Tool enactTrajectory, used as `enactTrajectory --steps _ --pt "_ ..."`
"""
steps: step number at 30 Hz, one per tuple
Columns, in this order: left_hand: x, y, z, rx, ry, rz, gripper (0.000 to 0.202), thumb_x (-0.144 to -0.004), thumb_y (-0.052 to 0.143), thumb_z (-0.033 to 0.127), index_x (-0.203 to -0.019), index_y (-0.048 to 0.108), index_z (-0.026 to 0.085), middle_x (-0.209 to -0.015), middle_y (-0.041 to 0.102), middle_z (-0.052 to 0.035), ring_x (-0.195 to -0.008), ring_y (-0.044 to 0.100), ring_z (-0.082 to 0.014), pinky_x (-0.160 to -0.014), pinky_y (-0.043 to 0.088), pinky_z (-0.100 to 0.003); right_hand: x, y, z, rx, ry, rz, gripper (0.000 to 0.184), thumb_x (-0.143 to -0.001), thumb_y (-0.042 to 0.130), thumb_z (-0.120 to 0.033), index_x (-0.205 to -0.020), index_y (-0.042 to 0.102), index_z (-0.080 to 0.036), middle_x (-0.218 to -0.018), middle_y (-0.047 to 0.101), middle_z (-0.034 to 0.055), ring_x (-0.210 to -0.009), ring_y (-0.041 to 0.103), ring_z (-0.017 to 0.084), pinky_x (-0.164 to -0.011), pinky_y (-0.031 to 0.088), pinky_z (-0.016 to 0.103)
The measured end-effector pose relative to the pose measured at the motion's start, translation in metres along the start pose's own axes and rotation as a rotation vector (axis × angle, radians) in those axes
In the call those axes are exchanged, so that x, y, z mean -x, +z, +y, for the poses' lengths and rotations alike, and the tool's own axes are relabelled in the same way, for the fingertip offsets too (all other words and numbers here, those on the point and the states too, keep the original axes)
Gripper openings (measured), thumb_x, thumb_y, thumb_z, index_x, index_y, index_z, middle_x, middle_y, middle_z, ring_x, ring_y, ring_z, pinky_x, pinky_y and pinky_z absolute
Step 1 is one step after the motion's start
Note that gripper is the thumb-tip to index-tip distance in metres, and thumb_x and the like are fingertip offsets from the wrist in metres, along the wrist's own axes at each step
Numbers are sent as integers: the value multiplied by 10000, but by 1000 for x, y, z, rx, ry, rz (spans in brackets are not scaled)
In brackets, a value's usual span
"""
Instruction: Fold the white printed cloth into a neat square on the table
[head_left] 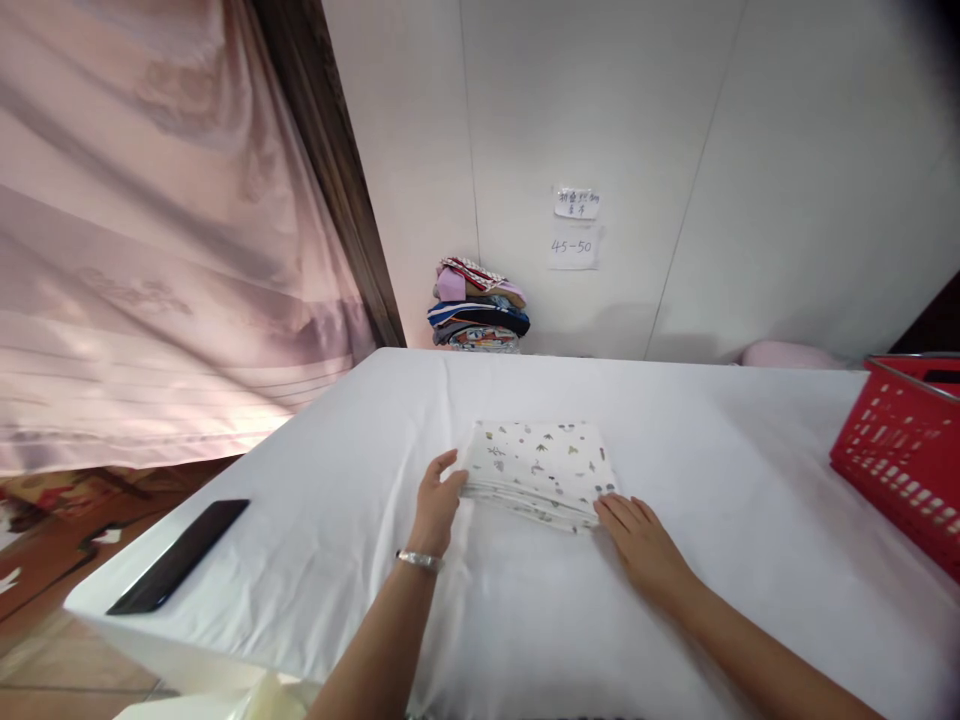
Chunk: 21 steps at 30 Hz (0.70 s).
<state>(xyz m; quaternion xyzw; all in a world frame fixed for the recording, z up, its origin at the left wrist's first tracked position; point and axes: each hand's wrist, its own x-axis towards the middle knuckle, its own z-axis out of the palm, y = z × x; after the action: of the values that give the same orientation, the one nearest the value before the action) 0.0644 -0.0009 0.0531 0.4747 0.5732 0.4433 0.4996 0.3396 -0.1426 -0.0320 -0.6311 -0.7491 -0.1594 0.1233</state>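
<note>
A folded white cloth (540, 460) with a small plant-like print lies on the white-covered table in front of me. Its layers show along the near edge. My left hand (439, 505), with a bracelet at the wrist, rests at the cloth's left edge. The thumb touches the near left corner, and the index finger stands apart from it, off the fabric. My right hand (641, 545) lies over the near right corner with its fingers stretched out on the cloth; its thumb is hidden.
A long black flat object (180, 558) lies at the table's left edge. At the right stands a red perforated basket (904, 450). Several folded clothes (480, 310) are stacked beyond the far edge, by the wall. A pink curtain (150, 240) hangs at left. The tablecloth (315, 450) is wrinkled.
</note>
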Motion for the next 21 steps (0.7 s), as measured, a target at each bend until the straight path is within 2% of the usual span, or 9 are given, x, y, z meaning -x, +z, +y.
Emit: enactTrajectory --steps 6,10,15,19,21 --pt "1 7 16 23 26 -7 466 -648 557 306 -1098 567 183 -925 608 -56 -656 498 -110 -560 356 -225 -11 -17 -18 -57 24 4 553 -793 421 -190 -1341 352 -166 -1320 464 95 -1231 373 249 -1034 257 467" --pt "2 9 23 42 39 -17 450 -641 558 305 -1073 576 182 -881 606 -43 -644 489 -102 -565 351 -227 -25 -13 -38 -82 42 46 602 -805 455 -249 -1373 288 -137 -1332 450 107 -1238 357 260 -1051 225 468" --pt "3 9 29 32 41 -19 467 -624 576 297 -1075 581 176 -778 596 -24 -599 485 -96 -555 350 -230 -33 2 -48 -81 77 120 609 -794 454 -188 -1376 282 -140 -1285 495 109 -1178 417 258 -1020 274 463" --pt "6 7 31 -2 58 -5 451 -636 577 289 -1074 584 183 -739 585 -6 -583 484 -93 -561 372 -230 -29 5 -35 -62 44 153 670 -758 392 -51 -1401 230 -145 -1239 520 125 -1115 466 250 -945 357 439" --pt "7 5 30 -44 123 26 415 -647 571 273 -1051 601 183 -762 592 -12 -592 494 -96 -574 394 -234 -25 3 -23 -71 12 169 689 -757 357 -17 -1413 194 -151 -1196 539 132 -1070 493 244 -896 397 422"
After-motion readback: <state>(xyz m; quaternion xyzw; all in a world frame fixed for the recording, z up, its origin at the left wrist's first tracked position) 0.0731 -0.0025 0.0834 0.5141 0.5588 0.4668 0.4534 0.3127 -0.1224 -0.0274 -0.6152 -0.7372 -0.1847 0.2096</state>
